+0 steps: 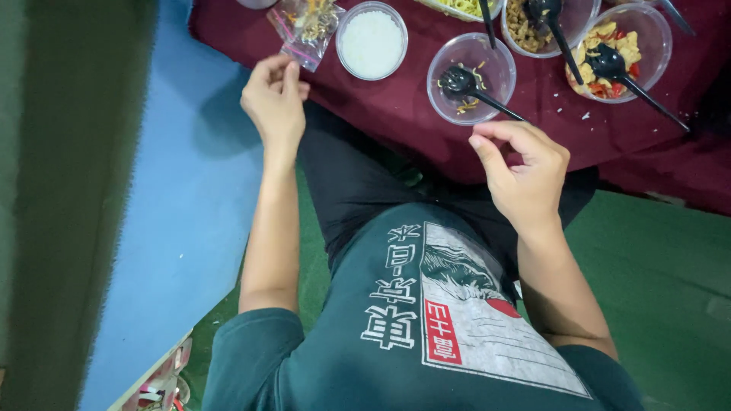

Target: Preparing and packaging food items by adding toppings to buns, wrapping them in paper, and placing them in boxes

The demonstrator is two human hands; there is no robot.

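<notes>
Head view: left hand (274,97) touches clear plastic packet (306,29).

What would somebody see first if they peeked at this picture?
Probably the clear round bowls at the top on the dark red cloth: one of white rice, a nearly empty one with a black spoon, and a colourful food bowl far right. Just below, the left hand and right hand hover with curled fingers, holding nothing.
</notes>
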